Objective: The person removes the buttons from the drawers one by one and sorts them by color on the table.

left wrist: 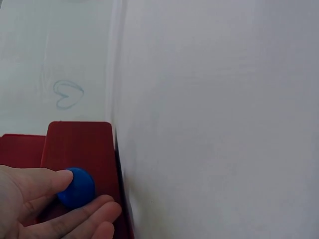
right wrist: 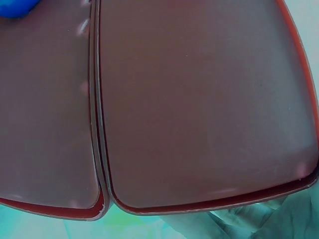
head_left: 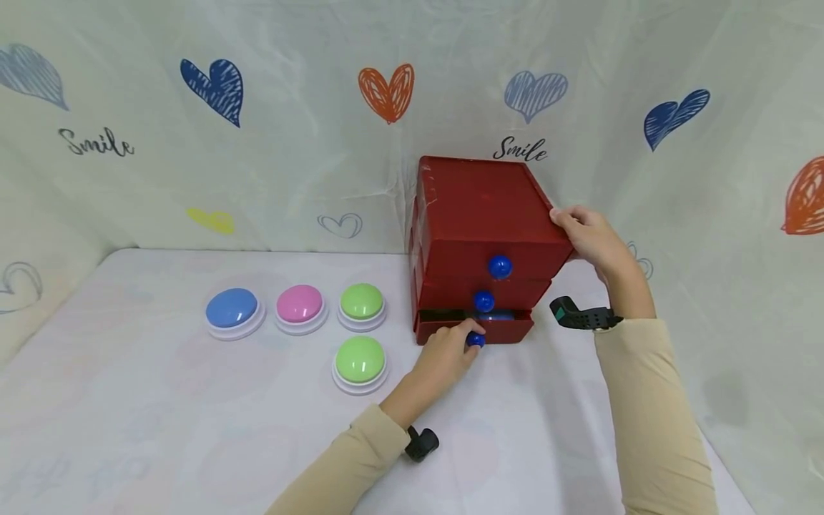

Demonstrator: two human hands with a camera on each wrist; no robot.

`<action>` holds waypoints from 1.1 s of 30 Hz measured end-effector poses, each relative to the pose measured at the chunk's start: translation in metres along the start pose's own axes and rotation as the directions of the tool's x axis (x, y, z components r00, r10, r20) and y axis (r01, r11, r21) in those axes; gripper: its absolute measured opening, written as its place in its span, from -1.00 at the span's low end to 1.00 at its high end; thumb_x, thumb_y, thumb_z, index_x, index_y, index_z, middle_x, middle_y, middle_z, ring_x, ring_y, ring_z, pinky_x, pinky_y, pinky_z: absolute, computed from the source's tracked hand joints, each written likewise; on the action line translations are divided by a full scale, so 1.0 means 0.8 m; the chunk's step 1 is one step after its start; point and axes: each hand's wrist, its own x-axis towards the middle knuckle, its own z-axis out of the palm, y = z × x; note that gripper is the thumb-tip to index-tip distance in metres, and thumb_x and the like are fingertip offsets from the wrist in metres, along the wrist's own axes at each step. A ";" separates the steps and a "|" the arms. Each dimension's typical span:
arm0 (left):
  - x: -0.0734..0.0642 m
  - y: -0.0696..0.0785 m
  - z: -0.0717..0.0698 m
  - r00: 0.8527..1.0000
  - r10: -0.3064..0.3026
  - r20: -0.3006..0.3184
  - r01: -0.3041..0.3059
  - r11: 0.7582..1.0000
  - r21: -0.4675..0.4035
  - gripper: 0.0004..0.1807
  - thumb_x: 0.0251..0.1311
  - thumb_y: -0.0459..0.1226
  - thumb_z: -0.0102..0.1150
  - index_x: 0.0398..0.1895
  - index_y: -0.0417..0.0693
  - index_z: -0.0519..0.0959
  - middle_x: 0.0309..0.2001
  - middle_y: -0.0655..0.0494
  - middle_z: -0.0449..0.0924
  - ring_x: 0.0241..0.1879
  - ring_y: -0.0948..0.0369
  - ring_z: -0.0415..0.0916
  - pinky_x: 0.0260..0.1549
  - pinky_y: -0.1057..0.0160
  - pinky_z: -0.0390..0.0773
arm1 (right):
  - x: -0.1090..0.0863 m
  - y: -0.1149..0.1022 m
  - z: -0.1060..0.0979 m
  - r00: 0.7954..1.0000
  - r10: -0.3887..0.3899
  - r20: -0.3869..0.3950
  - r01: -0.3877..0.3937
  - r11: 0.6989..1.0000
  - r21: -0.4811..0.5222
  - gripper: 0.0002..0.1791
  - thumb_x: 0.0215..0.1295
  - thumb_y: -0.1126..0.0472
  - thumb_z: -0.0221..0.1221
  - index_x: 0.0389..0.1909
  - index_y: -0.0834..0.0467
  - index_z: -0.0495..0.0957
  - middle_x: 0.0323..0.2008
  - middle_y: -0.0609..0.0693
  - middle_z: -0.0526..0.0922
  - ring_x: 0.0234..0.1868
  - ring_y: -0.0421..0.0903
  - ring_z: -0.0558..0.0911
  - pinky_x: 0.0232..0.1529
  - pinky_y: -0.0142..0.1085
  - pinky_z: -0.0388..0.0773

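A red three-drawer cabinet (head_left: 483, 200) stands on the white table against the backdrop, each drawer with a round blue knob. Its bottom drawer (head_left: 511, 330) is pulled out a little, and a strip of something blue shows inside. My left hand (head_left: 443, 355) pinches that drawer's blue knob (left wrist: 79, 189) between thumb and fingers. At the cabinet's upper right edge, my right hand (head_left: 594, 239) grips the side, thumb near the top. The right wrist view shows red drawer fronts (right wrist: 204, 104) up close, with part of the right hand (right wrist: 294, 219) low at the right.
Left of the cabinet stand push buttons on white bases: a blue one (head_left: 232, 308), a pink one (head_left: 300, 304), a green one (head_left: 362, 301) and a nearer green one (head_left: 360, 359). Behind hangs a pale cloth (head_left: 290, 143) printed with hearts.
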 end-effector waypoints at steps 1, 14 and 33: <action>-0.002 0.001 0.000 1.000 0.006 0.002 -0.006 1.000 0.006 -0.68 0.20 -0.25 0.18 0.04 0.01 0.52 -0.50 0.13 0.55 -0.64 0.32 0.32 -0.65 0.50 0.32 | 0.000 0.000 0.000 1.000 0.001 -0.001 -0.001 1.000 -0.003 -0.31 0.38 -0.20 -0.22 0.18 0.34 0.24 -0.09 0.17 0.48 -0.37 -0.27 0.56 -0.32 -0.46 0.54; -0.026 0.004 0.006 0.997 0.076 0.007 -0.076 0.993 0.088 -0.67 0.19 -0.27 0.18 0.05 -0.03 0.51 -0.20 0.03 0.68 -0.41 0.26 0.58 -0.36 0.47 0.57 | -0.001 -0.001 0.002 1.000 0.004 -0.002 -0.004 1.000 -0.011 -0.31 0.38 -0.21 -0.21 0.18 0.32 0.25 -0.08 0.17 0.48 -0.37 -0.28 0.56 -0.30 -0.46 0.55; -0.050 0.011 0.008 0.987 0.156 0.040 -0.160 0.977 0.138 -0.69 0.18 -0.29 0.19 0.01 -0.07 0.53 -0.16 0.02 0.68 -0.40 0.23 0.63 -0.42 0.51 0.55 | -0.004 -0.001 0.001 1.000 0.012 0.000 -0.012 1.000 -0.005 -0.25 0.35 -0.26 -0.21 0.22 0.31 0.22 0.01 0.22 0.42 -0.31 -0.26 0.56 -0.26 -0.48 0.54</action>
